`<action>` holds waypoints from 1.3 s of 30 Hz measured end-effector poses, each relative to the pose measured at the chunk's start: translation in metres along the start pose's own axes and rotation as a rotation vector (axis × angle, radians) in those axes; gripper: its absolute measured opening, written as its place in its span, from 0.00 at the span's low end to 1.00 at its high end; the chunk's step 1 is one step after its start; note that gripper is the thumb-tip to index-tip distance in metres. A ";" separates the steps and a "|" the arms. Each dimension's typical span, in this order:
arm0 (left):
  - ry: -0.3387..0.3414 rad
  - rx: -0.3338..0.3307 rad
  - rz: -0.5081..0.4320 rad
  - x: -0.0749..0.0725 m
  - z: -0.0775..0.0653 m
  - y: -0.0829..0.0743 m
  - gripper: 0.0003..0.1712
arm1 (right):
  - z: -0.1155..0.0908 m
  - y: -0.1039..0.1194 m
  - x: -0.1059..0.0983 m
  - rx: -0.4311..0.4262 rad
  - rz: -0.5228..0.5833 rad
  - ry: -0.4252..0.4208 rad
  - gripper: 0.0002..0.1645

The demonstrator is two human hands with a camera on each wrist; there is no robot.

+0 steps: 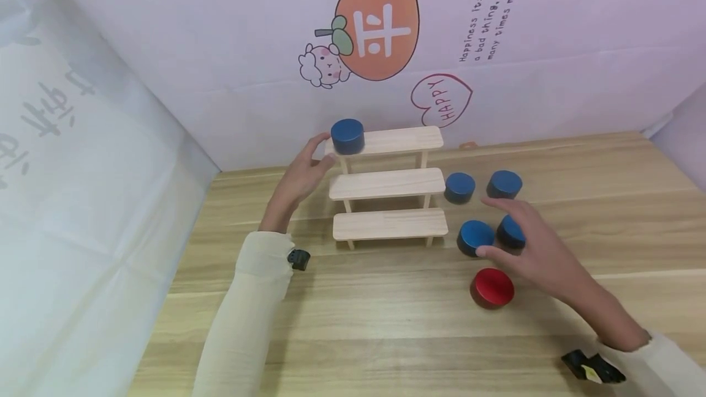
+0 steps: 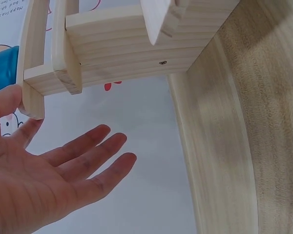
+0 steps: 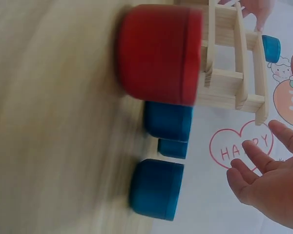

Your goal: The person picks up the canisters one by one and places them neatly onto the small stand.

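A light wooden three-step display shelf (image 1: 388,184) stands against the back wall covering. One blue round tin (image 1: 347,137) sits on the left end of its top board. Beside that end is my left hand (image 1: 300,177), its thumb and index finger at the board's edge and the other fingers spread, as the left wrist view shows. My right hand (image 1: 537,256) hovers over the tins right of the shelf, thumb and fingers apart, holding nothing. Below it are a near blue tin (image 1: 475,238) and another blue tin (image 1: 510,233) partly hidden by the hand. A red round tin (image 1: 492,288) lies nearest.
Two more blue tins stand farther back, one by the shelf's right side (image 1: 460,188) and one to its right (image 1: 504,184). The wood-grain table (image 1: 386,323) meets a printed white cloth (image 1: 248,78) behind and a white cloth side (image 1: 66,201) at left.
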State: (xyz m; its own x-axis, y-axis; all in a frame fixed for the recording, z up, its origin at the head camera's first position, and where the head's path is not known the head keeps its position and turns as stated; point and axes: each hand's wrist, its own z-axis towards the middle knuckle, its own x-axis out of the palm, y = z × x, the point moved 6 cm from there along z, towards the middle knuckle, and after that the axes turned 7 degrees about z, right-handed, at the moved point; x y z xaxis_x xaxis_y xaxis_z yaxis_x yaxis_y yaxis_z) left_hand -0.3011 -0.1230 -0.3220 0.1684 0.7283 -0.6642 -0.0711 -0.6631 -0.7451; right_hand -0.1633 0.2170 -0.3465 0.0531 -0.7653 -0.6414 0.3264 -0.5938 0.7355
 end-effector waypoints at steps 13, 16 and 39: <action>-0.007 -0.002 0.010 0.001 0.001 0.002 0.30 | -0.016 -0.010 -0.005 -0.018 0.014 -0.026 0.45; -0.011 -0.002 0.014 0.001 0.001 0.001 0.31 | -0.020 -0.013 -0.007 -0.007 0.016 -0.022 0.46; -0.015 0.001 0.006 0.003 0.003 0.006 0.30 | -0.055 -0.037 -0.015 0.029 0.045 -0.066 0.44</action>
State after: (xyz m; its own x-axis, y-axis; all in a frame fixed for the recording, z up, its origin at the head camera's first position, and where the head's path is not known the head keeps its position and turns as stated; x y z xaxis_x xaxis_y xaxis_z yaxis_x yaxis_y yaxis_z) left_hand -0.3041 -0.1244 -0.3286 0.1528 0.7266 -0.6698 -0.0736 -0.6676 -0.7409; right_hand -0.1241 0.2640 -0.3757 0.0044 -0.8058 -0.5922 0.2979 -0.5642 0.7700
